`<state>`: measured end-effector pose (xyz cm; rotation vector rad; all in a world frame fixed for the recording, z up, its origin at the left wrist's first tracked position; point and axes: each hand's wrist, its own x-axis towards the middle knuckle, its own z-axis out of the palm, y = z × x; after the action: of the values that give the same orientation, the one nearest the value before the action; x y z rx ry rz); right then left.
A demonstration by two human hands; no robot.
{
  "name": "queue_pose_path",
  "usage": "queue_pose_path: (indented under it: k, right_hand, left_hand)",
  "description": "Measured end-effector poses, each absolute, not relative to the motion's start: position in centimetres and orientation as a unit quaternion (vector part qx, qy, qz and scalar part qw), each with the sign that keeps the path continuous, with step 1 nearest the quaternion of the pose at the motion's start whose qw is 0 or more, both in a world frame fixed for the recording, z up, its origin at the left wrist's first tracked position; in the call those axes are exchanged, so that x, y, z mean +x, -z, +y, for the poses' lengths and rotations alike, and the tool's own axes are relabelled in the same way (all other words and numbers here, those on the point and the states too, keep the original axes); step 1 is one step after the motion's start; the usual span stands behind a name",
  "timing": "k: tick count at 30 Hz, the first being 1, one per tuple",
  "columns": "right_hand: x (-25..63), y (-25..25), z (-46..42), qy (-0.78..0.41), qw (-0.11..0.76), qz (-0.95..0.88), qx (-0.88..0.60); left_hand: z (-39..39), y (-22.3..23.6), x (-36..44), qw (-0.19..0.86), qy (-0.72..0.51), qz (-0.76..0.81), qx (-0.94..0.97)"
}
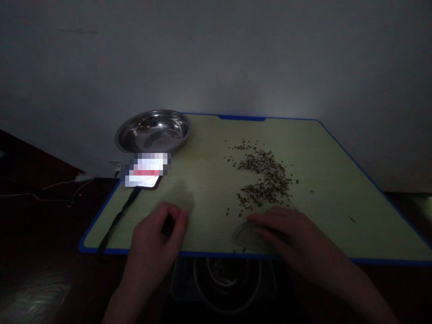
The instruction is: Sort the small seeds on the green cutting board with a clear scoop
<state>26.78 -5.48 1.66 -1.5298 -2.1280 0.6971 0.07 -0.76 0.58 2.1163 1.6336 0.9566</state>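
Observation:
My right hand [290,229] is closed on a clear half-round sheet, like a protractor [248,235], low at the table's front edge. Its fingers cover part of that sheet. Just beyond lies a spread of small dark green-brown grains [265,173], loosely curved, with a few stray ones around it. My left hand [158,231] is over the front left of the table, fingers curled and thumb against them. Whether anything is inside that pinch is hidden.
The pale yellow-green table [205,180] has a blue rim. A steel bowl [153,132] stands at its back left, with a lit phone [145,171] and dark strap [118,218] in front. Below the front edge is a round pot [227,283]. The room is dim.

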Motion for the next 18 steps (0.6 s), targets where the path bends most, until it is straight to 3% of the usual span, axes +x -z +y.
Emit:
queue_pose_path:
  k: [6,18]
  right_hand:
    - [26.5,-2.6,-5.5,-0.279,0.204,-0.782,-0.518]
    - [30.6,-1.4,-8.1,-0.213,0.248,-0.702,-0.633]
  left_hand:
    - [-0.7,-0.7,0.0,0.154,-0.329,0.57,0.737]
    - [-0.7,-0.7,0.1,0.136,-0.339,0.564,0.74]
